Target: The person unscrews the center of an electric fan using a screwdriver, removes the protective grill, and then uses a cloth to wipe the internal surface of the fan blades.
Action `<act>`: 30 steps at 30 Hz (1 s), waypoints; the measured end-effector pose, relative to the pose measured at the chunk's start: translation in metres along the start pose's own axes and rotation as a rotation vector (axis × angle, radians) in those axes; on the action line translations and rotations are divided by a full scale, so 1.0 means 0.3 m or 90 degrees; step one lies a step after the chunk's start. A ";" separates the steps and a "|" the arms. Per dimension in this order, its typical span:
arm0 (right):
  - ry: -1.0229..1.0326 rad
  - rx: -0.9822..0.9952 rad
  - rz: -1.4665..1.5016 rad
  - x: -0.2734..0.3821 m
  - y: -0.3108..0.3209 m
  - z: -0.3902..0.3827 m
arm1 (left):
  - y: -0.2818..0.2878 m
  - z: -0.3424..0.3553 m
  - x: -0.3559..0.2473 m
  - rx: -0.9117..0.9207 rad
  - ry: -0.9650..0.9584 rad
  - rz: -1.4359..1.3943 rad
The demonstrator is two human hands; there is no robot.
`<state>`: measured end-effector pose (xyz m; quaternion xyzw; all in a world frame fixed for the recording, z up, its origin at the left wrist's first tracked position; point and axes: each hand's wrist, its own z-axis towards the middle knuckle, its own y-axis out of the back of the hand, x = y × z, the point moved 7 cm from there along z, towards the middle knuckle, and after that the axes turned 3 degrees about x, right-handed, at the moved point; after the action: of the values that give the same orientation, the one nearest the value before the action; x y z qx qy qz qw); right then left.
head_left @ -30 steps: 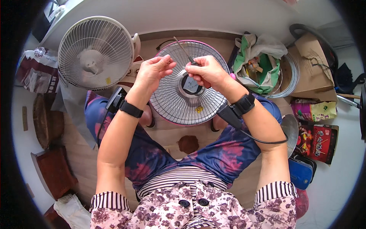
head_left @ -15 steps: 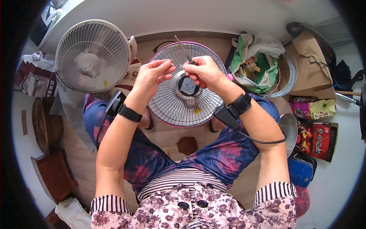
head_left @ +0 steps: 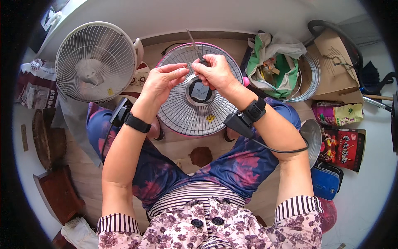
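A wire-grilled fan with a pink rim and round centre disc [head_left: 176, 117] lies face up between my legs. Over its grille, my right hand [head_left: 214, 73] is closed on a screwdriver [head_left: 193, 42], its long metal shaft pointing up and away. My left hand [head_left: 166, 78] has thumb and index pinched at a tiny item too small to name, beside my right fingertips. The two hands are very close together. A white fan [head_left: 94, 54] stands to the left.
A green-and-white bag [head_left: 261, 58], coiled wire [head_left: 315, 81], cardboard [head_left: 336, 54] and food packets [head_left: 336, 114] crowd the right, with a blue case [head_left: 323, 182]. A wicker item [head_left: 43, 137], a brown wooden object [head_left: 60, 191] and a maroon package [head_left: 35, 89] are at the left.
Both hands have shifted slightly left in the picture, along with the whole scene. The right hand has risen a little, and the fingertips of the two hands are closer together.
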<state>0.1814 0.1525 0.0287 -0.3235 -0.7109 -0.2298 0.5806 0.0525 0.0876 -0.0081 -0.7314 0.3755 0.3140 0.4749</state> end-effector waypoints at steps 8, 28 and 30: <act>0.054 -0.018 -0.024 -0.035 0.021 0.025 | -0.013 -0.014 0.003 -0.014 0.015 0.032; 0.153 -0.048 -0.233 -0.014 0.030 0.033 | -0.027 0.006 0.012 0.051 -0.016 0.076; 0.154 -0.050 -0.229 -0.020 0.033 0.035 | -0.025 0.007 0.014 0.050 -0.018 0.077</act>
<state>0.1820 0.1655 0.0202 -0.1838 -0.6727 -0.3945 0.5984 0.0608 0.0906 -0.0089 -0.6836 0.4245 0.3372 0.4887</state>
